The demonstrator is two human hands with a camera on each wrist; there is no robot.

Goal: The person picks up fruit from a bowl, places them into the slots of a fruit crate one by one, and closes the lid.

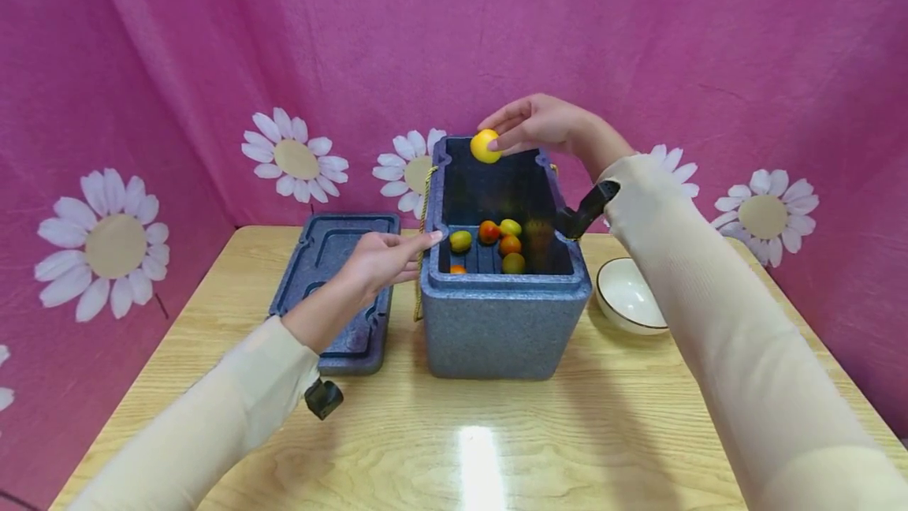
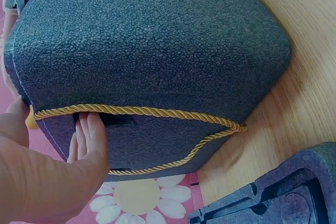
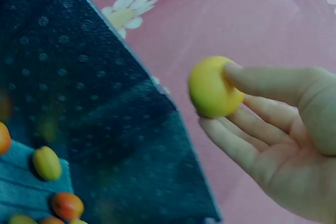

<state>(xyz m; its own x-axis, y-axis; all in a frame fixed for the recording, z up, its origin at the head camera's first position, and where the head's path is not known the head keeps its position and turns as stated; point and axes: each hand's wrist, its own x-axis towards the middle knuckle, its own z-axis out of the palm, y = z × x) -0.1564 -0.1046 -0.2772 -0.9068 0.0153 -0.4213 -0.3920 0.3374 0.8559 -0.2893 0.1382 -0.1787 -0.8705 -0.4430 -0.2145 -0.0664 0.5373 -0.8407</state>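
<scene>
A dark grey foam box [image 1: 496,337] stands uncovered on the wooden table. Above its far end, my right hand [image 1: 542,123] pinches a round yellow fruit [image 1: 485,147] between thumb and fingers; the right wrist view shows a faint crease in its skin. At the box's left wall, my left hand [image 1: 383,259] grips near the rim, thumb on the upper edge and fingers against the outside by a dark recess under a gold twisted cord [image 2: 157,112]. Several small fruits, such as a red-orange one [image 3: 67,205] and a yellow-green one [image 3: 47,163], lie on the box's ribbed floor.
Left of the box lies its grey lid [image 1: 329,247], partly behind my left forearm. On the right is a white bowl [image 1: 627,290] with a dark rim, partly covered by my right sleeve. A pink curtain [image 1: 355,38] with daisies hangs behind the table.
</scene>
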